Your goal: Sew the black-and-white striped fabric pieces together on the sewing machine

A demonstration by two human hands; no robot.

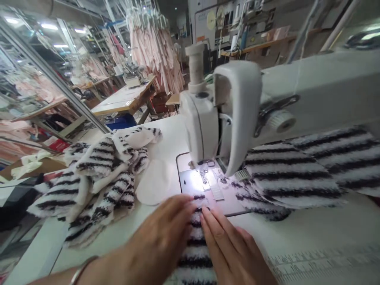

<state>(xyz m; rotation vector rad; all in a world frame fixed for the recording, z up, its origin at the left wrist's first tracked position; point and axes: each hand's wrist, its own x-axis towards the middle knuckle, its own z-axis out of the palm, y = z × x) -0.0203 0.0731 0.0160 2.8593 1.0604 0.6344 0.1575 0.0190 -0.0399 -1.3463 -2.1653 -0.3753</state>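
A strip of black-and-white striped plush fabric (pixel 196 253) lies lengthwise in front of the sewing machine's needle area. My left hand (pixel 160 237) is at its left edge, fingers pressed together and closed on the cloth; the thumb is hidden. From the right, my right hand (pixel 231 249) rests on the strip with fingers stretched out flat. The fabric's far end reaches the metal needle plate (pixel 186 183). Just beyond it is the presser foot (pixel 204 177), lit by the machine lamp and apart from my fingertips. The white sewing machine (pixel 202 122) stands over the plate.
A crumpled heap of striped plush (pixel 109 170) lies left, beside a white rounded piece (pixel 152 182). More striped panels (pixel 297 170) lie under the machine arm. A ruler scale (pixel 320 263) runs along the table's right front. Pink garments (pixel 154 55) hang behind.
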